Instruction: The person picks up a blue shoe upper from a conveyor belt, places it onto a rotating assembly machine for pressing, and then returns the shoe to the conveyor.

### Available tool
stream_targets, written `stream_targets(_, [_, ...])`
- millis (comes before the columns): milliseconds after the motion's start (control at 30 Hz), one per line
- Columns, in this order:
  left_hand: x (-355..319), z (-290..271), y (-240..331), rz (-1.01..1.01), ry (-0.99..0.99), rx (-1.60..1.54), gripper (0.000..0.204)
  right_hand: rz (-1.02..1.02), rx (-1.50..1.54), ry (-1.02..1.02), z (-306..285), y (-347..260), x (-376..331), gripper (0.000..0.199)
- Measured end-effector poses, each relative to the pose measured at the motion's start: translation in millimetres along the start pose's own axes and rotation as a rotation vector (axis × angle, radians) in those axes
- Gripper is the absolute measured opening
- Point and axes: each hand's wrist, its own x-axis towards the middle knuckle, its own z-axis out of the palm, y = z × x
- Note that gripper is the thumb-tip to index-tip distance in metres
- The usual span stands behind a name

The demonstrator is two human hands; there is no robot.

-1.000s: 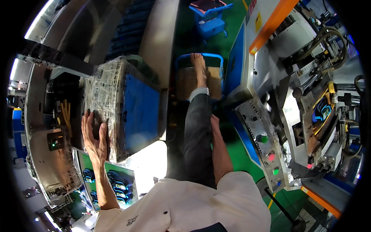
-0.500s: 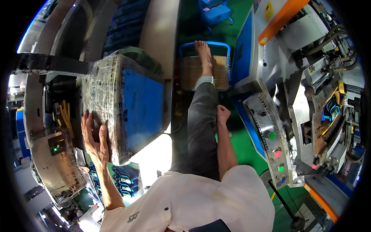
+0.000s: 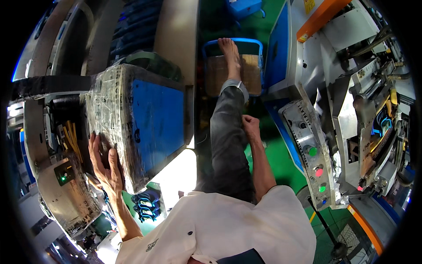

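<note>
My left hand lies with its fingers stretched out along the side of a box-shaped housing wrapped in clear plastic, which has a blue panel facing me. No object shows in that hand. My right hand is closed, its curled fingers against the side of my dark grey trouser leg near the knee. Whether it pinches the cloth or something small is hidden. Further along that leg, past a rolled cuff, my bare foot rests on a stool with a blue frame and a wooden seat.
At the right stands a machine with a metal control panel carrying green and red buttons. An orange bar crosses above it. A blue stool is at the far end of the green floor. Dark blue-edged parts lie below the wrapped housing.
The view has shifted slightly. My right hand sits a little closer against the trouser leg, still closed. My left hand keeps its place on the wrapped housing.
</note>
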Motion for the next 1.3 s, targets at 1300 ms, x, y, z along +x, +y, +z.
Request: stream_targets(1300, [-0.2,0.1,5.0,-0.031,-0.027,0.002,0.056,0.406,0.354,0.226,10.1,-96.8,33.8,0.028])
